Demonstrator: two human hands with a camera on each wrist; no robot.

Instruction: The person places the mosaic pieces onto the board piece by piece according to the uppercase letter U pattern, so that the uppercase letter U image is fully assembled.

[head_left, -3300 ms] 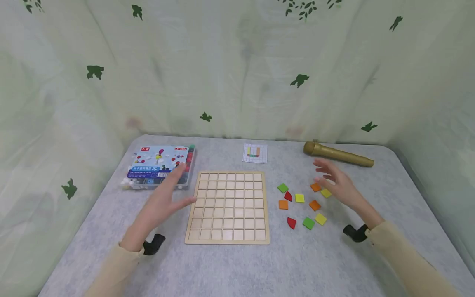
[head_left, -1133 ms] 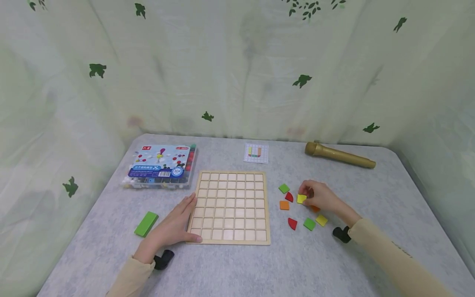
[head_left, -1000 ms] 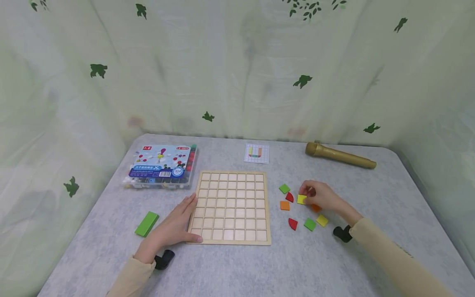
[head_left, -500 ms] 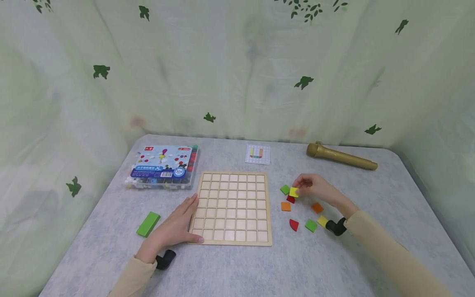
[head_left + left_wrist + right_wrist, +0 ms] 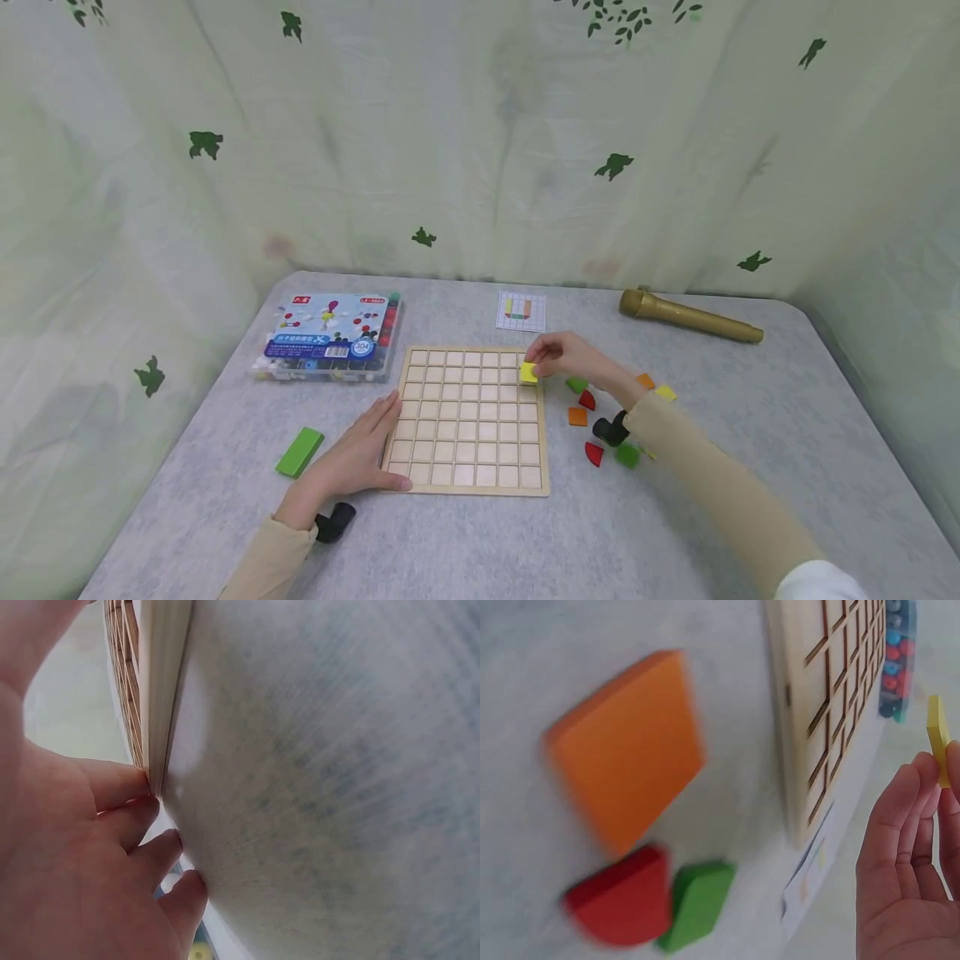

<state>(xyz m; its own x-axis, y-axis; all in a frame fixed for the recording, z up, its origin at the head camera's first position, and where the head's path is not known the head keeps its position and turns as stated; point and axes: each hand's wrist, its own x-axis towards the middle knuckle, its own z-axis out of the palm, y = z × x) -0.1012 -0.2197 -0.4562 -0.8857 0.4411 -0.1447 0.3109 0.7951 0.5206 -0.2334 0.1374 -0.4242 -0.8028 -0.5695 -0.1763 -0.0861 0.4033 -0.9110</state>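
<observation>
A square wooden grid board [image 5: 480, 492] lies mid-table. Along its left edge rests my left hand [image 5: 352, 458], fingers extended, its thumb on the front left corner. The left wrist view shows the fingertips [image 5: 146, 784] touching the board's side. My right hand [image 5: 573, 358] pinches a yellow square tile [image 5: 528, 372] over the board's far right corner. That tile [image 5: 936, 739] is held by finger and thumb in the right wrist view. Right of the board lie an orange tile [image 5: 577, 416], red quarter-round tiles [image 5: 594, 453] and green tiles [image 5: 627, 454], some partly covered by the right arm.
A pattern card [image 5: 521, 311] with a coloured U lies behind the board. A clear parts box [image 5: 326, 337] stands at back left, a gold microphone-shaped object [image 5: 690, 316] at back right. Left of the left hand lies a green block [image 5: 300, 452].
The left hand has come down from the air onto the board's edge, uncovering the green block. The right hand has picked up a yellow tile and carried it left over the board.
</observation>
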